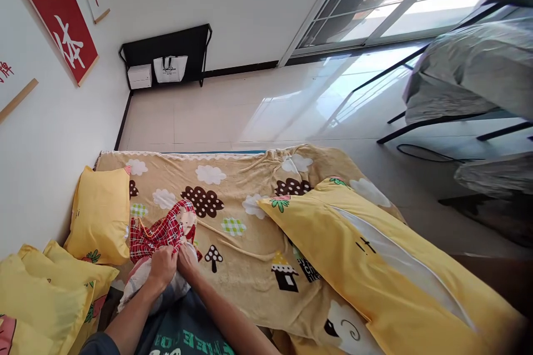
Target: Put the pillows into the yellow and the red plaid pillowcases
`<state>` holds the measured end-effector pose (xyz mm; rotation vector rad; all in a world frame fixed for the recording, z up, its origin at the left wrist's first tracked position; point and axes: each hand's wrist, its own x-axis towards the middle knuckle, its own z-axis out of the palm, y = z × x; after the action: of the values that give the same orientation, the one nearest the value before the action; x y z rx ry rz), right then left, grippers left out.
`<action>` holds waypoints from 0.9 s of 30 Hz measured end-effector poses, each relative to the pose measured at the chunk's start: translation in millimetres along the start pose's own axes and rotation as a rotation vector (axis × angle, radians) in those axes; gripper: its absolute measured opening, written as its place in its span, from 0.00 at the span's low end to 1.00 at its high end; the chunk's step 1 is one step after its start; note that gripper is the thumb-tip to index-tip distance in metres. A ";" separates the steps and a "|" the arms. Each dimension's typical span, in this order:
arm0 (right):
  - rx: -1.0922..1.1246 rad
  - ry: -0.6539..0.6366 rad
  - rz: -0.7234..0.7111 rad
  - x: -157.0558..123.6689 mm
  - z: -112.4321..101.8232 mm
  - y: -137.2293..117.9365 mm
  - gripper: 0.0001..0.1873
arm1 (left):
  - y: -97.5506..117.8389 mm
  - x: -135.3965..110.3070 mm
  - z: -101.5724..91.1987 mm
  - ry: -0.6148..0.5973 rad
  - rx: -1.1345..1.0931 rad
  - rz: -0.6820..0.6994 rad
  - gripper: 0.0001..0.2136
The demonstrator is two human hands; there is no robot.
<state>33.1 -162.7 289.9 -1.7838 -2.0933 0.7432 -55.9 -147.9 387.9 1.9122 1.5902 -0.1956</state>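
My left hand (163,267) and my right hand (187,259) are close together, both closed on a crumpled red plaid cloth (155,237). A yellow cord runs along the cloth's upper left, and a pale printed patch shows at its far right end. Whitish fabric (139,283) bunches beneath my left forearm, close to my lap. The plaid cloth lies over a tan blanket (245,233) patterned with clouds, mushrooms and houses. The fingertips are mostly hidden in the folds, so I cannot tell what kind of garment or bag it is.
A yellow pillow (102,216) stands by the left wall, with more yellow pillows (45,294) nearer me. A long yellow cushion cover (353,255), its white opening showing, lies on the right. Beyond are a black rack (166,50), tiled floor (216,111) and a plastic-covered chair (466,77).
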 end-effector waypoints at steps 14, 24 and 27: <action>0.285 0.018 -0.026 -96.5 -49.3 58.7 0.32 | -43.8 9.7 11.8 -0.049 -0.120 0.033 0.25; -0.006 -0.168 -0.217 -14.0 -19.8 -8.8 0.29 | -39.5 31.8 -10.8 0.031 -0.234 0.080 0.19; -0.013 -0.137 -0.185 9.8 -17.5 -9.5 0.20 | -41.1 20.4 -13.2 -0.017 -0.181 0.141 0.14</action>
<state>32.7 -150.7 308.6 -1.5584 -2.3174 0.8214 -92.3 -120.9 372.9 1.8663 1.4055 -0.0077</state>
